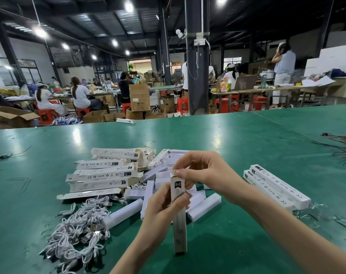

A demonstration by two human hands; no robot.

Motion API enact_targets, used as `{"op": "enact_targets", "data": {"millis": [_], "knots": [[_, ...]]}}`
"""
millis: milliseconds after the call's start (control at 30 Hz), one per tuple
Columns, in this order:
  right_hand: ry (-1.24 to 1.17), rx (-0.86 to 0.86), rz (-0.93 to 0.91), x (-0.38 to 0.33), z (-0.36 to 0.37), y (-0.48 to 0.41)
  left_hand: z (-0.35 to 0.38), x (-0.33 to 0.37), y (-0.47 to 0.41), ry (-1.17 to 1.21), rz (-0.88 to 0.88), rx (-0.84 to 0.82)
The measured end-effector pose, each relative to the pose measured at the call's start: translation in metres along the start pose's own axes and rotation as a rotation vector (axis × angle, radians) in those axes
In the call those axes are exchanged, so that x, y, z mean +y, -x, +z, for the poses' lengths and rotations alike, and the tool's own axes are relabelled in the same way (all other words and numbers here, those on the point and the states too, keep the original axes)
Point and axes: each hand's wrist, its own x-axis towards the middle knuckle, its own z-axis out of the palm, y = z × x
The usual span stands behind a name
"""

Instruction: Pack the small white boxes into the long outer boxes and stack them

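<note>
Long white printed cardboard outer box (pixel 179 220) was held upright, left grip (pixel 162 204) curled round its middle. Right grip (pixel 203 173) pinched its top flap. Judged light, thin-walled, easily crushed; best held by the edges.

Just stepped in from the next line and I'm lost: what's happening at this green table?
A person is packing. The left hand grips a long printed white carton stood upright, while the right hand pinches its top flap. Behind lie open cartons and small plain white boxes; closed cartons are stacked on the right.
</note>
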Motion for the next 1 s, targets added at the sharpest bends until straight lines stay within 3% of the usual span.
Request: {"op": "enact_targets", "data": {"millis": [400,767,1000], "knots": [[0.024,-0.053,0.032,-0.003,-0.006,0.001,0.0,-0.001,0.0,-0.013,-0.01,0.008],[0.381,-0.081,-0.126,0.001,-0.009,0.001,-0.001,-0.001,0.0,-0.041,0.008,0.011],[0.393,-0.071,-0.127,0.005,-0.007,0.0,-0.005,-0.004,0.0,-0.066,-0.037,0.002]]}}
